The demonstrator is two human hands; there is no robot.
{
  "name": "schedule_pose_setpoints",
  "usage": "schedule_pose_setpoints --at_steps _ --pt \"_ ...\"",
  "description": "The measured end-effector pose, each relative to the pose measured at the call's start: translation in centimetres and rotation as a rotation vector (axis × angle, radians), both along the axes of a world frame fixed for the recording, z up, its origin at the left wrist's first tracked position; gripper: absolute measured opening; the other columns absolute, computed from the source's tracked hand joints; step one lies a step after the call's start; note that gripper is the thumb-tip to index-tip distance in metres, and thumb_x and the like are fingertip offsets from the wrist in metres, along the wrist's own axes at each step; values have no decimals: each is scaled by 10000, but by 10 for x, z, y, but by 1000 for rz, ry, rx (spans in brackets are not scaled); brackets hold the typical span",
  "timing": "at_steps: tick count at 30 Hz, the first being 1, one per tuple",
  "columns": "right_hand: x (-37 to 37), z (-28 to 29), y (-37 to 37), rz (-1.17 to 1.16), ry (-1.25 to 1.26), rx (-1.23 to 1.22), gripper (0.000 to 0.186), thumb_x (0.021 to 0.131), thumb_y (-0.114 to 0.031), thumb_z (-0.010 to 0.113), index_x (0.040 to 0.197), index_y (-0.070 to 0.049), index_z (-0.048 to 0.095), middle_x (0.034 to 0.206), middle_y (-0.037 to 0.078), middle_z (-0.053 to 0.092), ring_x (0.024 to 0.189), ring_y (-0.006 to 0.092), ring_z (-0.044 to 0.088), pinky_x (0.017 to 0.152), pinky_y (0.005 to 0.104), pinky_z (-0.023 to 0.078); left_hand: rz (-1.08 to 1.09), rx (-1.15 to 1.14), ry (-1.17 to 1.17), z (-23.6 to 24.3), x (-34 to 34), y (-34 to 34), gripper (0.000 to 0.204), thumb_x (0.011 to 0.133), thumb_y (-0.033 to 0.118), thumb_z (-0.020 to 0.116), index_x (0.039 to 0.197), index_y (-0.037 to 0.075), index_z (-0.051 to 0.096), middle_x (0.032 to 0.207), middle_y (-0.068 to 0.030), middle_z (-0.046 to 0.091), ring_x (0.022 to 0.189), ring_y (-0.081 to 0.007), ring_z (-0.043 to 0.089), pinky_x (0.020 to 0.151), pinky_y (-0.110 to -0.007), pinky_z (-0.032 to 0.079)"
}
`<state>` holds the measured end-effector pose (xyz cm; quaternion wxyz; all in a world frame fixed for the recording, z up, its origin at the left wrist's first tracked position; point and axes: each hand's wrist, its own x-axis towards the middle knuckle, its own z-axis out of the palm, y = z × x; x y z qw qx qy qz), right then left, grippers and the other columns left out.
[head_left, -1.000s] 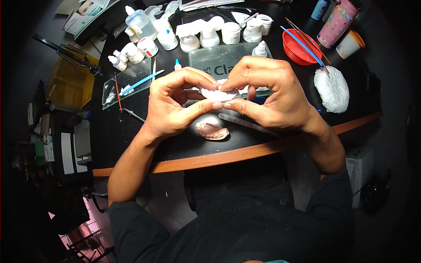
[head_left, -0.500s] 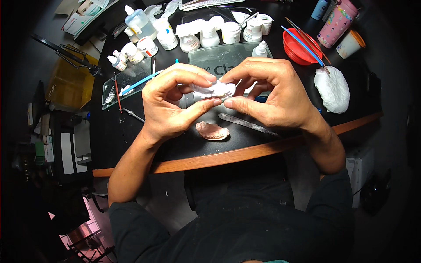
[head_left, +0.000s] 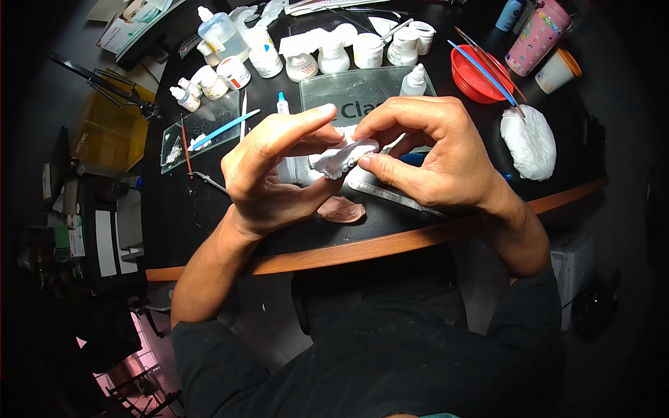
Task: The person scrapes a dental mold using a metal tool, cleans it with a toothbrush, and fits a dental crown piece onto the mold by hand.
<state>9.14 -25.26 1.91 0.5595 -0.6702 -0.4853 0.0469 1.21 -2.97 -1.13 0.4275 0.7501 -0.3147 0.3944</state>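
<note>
A white dental cast (head_left: 343,159) with a row of teeth is held up over the table, tilted so its teeth face down and toward me. My right hand (head_left: 432,150) pinches its right end between thumb and index finger. Around its left side curls my left hand (head_left: 275,164), thumb beneath the cast and index finger raised off it; its other fingers are partly hidden behind. Below lies a pinkish dental cast (head_left: 341,210) on the dark tabletop. Metal tweezers (head_left: 390,194) rest to the right of that cast, partly under my right hand.
Behind my hands is a glass slab (head_left: 320,90) with a small white dropper bottle (head_left: 414,81). Several white jars (head_left: 333,57) line the back. At right are a red bowl (head_left: 468,75) with brushes and a white wad (head_left: 527,143); at left, a glass plate (head_left: 202,132) with tools.
The white cast has been turned so its teeth tip downward. My left index finger has lifted off it and the left hand has opened wider. My right hand stays almost in place.
</note>
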Motion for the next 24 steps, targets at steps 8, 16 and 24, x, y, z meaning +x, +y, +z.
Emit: schedule_pose_setpoints --at_steps 8,16,24 --pt "0 3 -1 21 31 -8 164 872 -19 799 1031 11 776 902 97 795 830 143 782 690 294 659 68 13 -99 -2 3 -1 621 711 -109 877 1303 -47 702 972 -148 768 838 -196 778 736 -293 677" --pt "1 5 -1 28 -8 -28 172 867 -7 797 1037 12 774 909 97 789 830 146 773 689 306 667 102 70 -115 1 1 -2 581 716 -87 876 1275 -24 734 881 -109 776 782 -187 772 682 -291 633" --pt "1 3 -1 36 -11 -27 184 853 12 780 1037 24 767 916 105 781 826 157 771 684 307 668 64 75 -134 2 2 -1 569 706 -88 872 1257 -28 742 882 -119 783 769 -218 782 679 -300 625"
